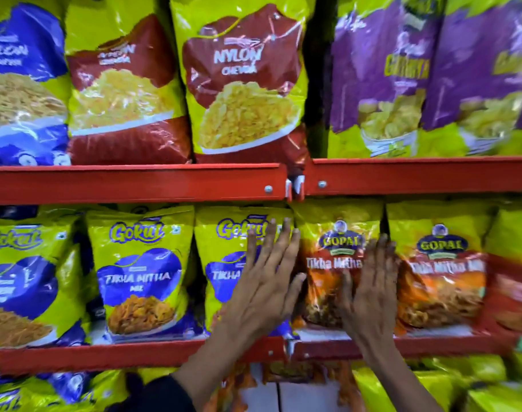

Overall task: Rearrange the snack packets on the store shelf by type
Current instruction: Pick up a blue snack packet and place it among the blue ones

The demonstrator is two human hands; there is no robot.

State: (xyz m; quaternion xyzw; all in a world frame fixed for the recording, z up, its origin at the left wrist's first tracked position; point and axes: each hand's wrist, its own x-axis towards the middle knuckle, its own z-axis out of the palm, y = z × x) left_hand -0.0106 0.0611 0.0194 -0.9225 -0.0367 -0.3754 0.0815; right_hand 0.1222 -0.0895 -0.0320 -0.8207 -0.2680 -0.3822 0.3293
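On the middle shelf an orange Gopal Tikha Mitha packet [328,263] stands upright between my two hands. My left hand [268,281] lies flat with fingers spread, over the right side of a blue Gokul Tikha Mitha packet [224,263] and against the orange packet's left edge. My right hand [372,289] rests flat on the orange packet's right side, fingers pointing up. Neither hand grips anything. A second Gopal packet [441,275] stands to the right, and another Gokul packet [140,275] to the left.
Red shelf rails [135,182] run above and below [90,356] the row. The upper shelf holds a blue packet [22,84], red Nylon Chevda packets [244,81] and purple packets [381,75]. More yellow and orange packets fill the lower shelf [298,379].
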